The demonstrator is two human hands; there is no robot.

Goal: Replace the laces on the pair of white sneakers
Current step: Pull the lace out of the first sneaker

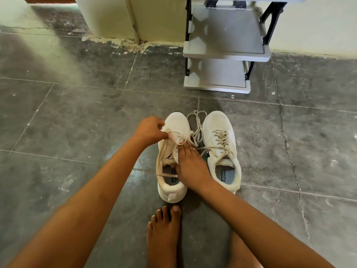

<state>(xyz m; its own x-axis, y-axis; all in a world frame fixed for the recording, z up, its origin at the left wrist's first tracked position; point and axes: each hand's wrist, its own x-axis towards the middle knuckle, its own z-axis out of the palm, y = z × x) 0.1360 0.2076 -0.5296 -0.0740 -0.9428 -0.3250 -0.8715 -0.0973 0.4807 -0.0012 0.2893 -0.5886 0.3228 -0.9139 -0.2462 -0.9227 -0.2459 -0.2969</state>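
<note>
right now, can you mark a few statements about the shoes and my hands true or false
1. The left hand pinches a lace on the left sneaker. True.
2. The right sneaker has no lace in it. False: it is laced.
3. The right hand rests on the left sneaker. True.
4. Both sneakers stand on the shelf rack. False: both stand on the floor, in front of it.

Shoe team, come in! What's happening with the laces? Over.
Left hand pinches lace at left sneaker front eyelets. Right hand presses flat on that sneaker. Right sneaker laced; loose lace loops between the shoes, nothing blocking.
</note>
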